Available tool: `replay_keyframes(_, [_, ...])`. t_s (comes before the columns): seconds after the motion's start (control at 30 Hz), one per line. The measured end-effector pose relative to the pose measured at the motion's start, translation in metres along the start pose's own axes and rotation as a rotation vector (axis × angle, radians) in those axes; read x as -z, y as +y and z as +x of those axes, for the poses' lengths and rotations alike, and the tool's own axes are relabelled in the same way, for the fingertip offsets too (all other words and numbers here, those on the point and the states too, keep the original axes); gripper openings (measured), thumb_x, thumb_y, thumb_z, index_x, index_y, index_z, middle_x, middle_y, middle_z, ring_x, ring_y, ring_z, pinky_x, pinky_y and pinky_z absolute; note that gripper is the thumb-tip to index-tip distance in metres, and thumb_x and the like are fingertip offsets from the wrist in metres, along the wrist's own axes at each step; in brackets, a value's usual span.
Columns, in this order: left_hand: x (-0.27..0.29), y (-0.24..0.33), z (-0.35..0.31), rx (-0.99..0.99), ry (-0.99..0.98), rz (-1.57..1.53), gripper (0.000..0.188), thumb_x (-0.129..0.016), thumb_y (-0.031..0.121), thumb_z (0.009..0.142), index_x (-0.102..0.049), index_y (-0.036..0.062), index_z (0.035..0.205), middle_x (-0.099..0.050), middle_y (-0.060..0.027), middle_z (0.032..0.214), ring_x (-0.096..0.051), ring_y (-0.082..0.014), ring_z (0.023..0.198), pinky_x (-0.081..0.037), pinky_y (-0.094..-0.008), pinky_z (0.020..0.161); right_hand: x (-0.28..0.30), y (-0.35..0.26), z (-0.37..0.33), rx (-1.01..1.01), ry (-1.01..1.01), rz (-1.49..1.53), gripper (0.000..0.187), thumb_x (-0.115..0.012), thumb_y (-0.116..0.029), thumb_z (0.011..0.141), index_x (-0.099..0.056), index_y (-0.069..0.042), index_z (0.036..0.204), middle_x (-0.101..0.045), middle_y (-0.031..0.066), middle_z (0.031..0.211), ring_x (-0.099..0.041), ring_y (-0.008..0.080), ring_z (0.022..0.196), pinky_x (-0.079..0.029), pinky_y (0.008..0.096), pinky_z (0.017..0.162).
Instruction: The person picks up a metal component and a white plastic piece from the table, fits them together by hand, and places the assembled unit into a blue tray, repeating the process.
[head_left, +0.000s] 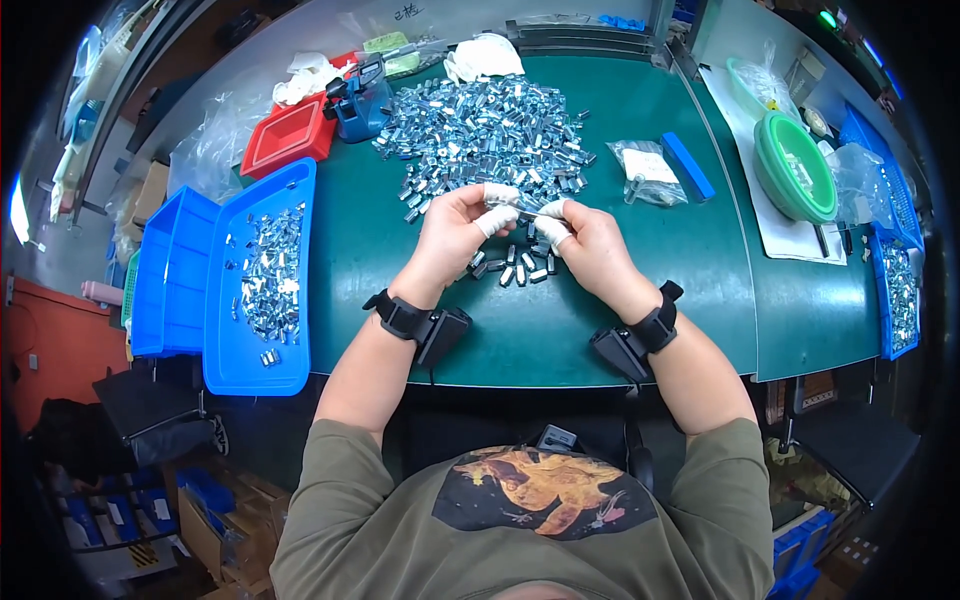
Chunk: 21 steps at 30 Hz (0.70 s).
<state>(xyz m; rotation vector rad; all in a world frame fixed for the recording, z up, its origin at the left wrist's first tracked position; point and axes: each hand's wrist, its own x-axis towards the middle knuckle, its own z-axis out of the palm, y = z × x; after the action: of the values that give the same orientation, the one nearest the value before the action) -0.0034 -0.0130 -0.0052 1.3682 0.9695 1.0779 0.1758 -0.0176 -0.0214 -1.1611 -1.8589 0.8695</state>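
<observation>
My left hand (455, 238) and my right hand (597, 250) meet over the green tabletop, with white coverings on thumbs and forefingers. The fingertips of both hands are pinched together. Between them shows a slim metal piece (528, 211); its exact kind is too small to make out. Right behind my hands spreads a large heap of small silvery metal fittings (480, 130), shaped like short hexagonal sleeves. Just below my fingers lies a small loose group of the same fittings (520, 268).
At the left, a blue tray (218, 340) holds more fittings, beside a blue bin (165, 270). Red trays (290, 140) and a blue spray bottle (365, 110) stand behind. To the right are a clear bag (650, 175), a blue bar (688, 166) and green basins (790, 180).
</observation>
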Motion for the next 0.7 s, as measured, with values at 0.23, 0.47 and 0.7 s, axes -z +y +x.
replay_keyframes(0.23, [-0.004,-0.001,-0.001,0.139,0.065,-0.137,0.019,-0.059,0.003,0.076,-0.056,-0.002,0.094,-0.06,-0.0057,0.078,-0.057,-0.0095,0.066,-0.047,-0.0192,0.059,-0.003,0.0,-0.002,-0.028,0.025,0.151,0.012,-0.052,-0.01,0.082,-0.056,0.0,0.087,-0.053,0.0,0.064,-0.045,0.0054,0.055,-0.038,0.0214,0.049])
replay_keyframes(0.47, [-0.003,0.004,-0.008,-0.069,-0.014,-0.021,0.02,-0.061,0.003,0.074,-0.057,-0.002,0.093,-0.06,-0.0052,0.076,-0.057,-0.0096,0.064,-0.047,-0.0206,0.057,0.002,-0.006,-0.004,-0.4,-0.274,0.808,0.015,-0.048,-0.016,0.086,-0.056,-0.004,0.083,-0.049,-0.0033,0.061,-0.039,0.0027,0.051,-0.032,0.019,0.044])
replay_keyframes(0.7, [-0.009,0.004,-0.008,-0.079,0.058,-0.12,0.02,-0.062,0.001,0.073,-0.057,-0.0014,0.092,-0.06,-0.0047,0.075,-0.056,-0.0086,0.063,-0.046,-0.0197,0.056,-0.006,-0.001,-0.006,-0.119,-0.059,0.481,0.018,-0.044,-0.022,0.088,-0.054,-0.008,0.08,-0.045,-0.0055,0.06,-0.035,0.0016,0.049,-0.026,0.0164,0.044])
